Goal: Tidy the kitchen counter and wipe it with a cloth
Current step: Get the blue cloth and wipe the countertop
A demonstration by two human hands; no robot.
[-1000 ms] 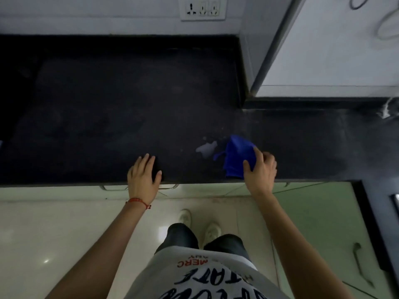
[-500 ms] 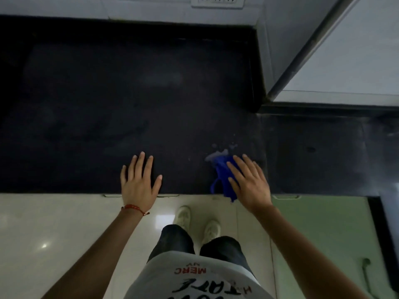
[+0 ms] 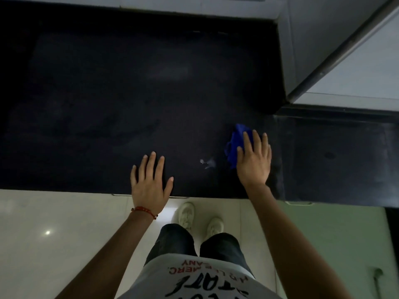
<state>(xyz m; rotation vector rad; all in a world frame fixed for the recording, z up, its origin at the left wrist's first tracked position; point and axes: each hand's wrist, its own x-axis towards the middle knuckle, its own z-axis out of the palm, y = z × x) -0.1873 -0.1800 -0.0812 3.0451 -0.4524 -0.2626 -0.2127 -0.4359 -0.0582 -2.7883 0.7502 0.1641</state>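
Wiping is under way: the right hand [image 3: 253,157], spread flat, presses the blue cloth [image 3: 236,143] onto the dark surface [image 3: 108,104] while the left hand [image 3: 150,180] rests spread, and the wet smear [image 3: 207,163] between them likely needs the next pass.

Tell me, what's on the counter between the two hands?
A small wet smear on the black counter, between the left hand and right hand, head view.

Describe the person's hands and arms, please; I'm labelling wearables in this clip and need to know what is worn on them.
Both forearms are bare, with no sleeves, gloves, watch or rings visible. The left hand has a thin red beaded thread bracelet at its wrist. The right hand and its wrist carry nothing.
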